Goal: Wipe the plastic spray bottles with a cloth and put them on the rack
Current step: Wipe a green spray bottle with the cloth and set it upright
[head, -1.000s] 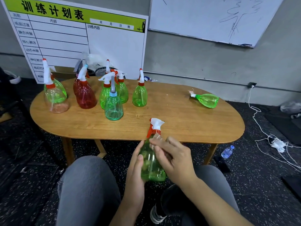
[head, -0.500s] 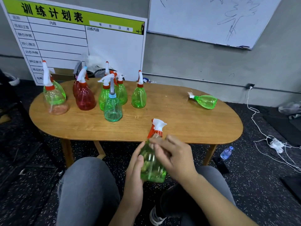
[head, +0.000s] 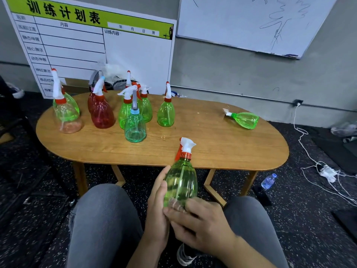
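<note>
Oval wooden bench point(head: 222, 144) on dark speckled floor, grey wall behind. Green translucent plastic spray bottle with white-and-red trigger head point(head: 180, 182) is upright off the bench's near edge, above the knees. Left hand point(head: 157, 207) wraps its left side; right hand point(head: 201, 223) curls over its base (cloth not discernible). Cluster of standing spray bottles point(head: 133, 117) at the bench's far-left end; one green bottle lying on its side point(head: 246, 119) near the far-right edge.
</note>
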### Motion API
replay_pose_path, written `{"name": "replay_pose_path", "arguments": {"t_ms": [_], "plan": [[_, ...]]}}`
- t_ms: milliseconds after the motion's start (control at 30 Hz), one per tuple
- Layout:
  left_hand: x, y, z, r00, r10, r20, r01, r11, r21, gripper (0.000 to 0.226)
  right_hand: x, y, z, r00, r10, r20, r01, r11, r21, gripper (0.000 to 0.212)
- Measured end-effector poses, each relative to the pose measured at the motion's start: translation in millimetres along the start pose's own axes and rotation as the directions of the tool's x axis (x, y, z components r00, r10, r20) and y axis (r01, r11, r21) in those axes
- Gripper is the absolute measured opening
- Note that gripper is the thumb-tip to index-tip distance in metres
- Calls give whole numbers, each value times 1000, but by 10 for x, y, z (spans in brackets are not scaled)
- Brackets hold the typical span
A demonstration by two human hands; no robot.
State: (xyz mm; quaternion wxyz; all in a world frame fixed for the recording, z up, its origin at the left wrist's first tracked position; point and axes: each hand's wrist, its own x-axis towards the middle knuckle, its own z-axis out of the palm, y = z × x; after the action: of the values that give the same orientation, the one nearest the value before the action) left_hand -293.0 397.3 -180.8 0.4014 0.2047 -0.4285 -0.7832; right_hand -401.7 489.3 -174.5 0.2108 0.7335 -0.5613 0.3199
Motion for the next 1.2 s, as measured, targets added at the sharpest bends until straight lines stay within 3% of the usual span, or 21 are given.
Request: {"name": "replay_pose_path", "arguments": {"t_ms": [167,233,300,367,467,567,767,1000,1200], "plan": [[44,-31,-8,1000,6,-18,-5,996,86,42,194,167,-74,994,78,-72,-80,996,-34,22],[53,-52,-21,1000,2,-17,0,993,115,44,334,275,-61,961,248,-124,-244,969,46,26],[53,-70,-25,1000,-1,-11,2,990,144,49,444,412,-37,882,447,-148,-427,892,152,30],[51,-87,-34,1000,7,-8,-6,988,154,50,499,509,-15,825,552,-122,-514,822,245,32],[34,-83,-38,999,35,9,-36,984,172,55,515,515,-13,821,567,-71,-519,792,323,31],[16,-82,-25,998,34,48,-42,980,193,76,526,545,-35,803,596,-29,-542,748,384,25],[22,-79,13,999,24,39,-29,991,132,62,559,581,-119,762,642,-86,-527,691,495,23],[35,-85,15,996,-38,76,29,994,109,55,561,535,-116,779,620,-95,-509,713,482,24],[36,-106,-14,999,-1,51,-7,988,154,50,442,352,-66,857,503,-115,-462,847,264,29]]}}
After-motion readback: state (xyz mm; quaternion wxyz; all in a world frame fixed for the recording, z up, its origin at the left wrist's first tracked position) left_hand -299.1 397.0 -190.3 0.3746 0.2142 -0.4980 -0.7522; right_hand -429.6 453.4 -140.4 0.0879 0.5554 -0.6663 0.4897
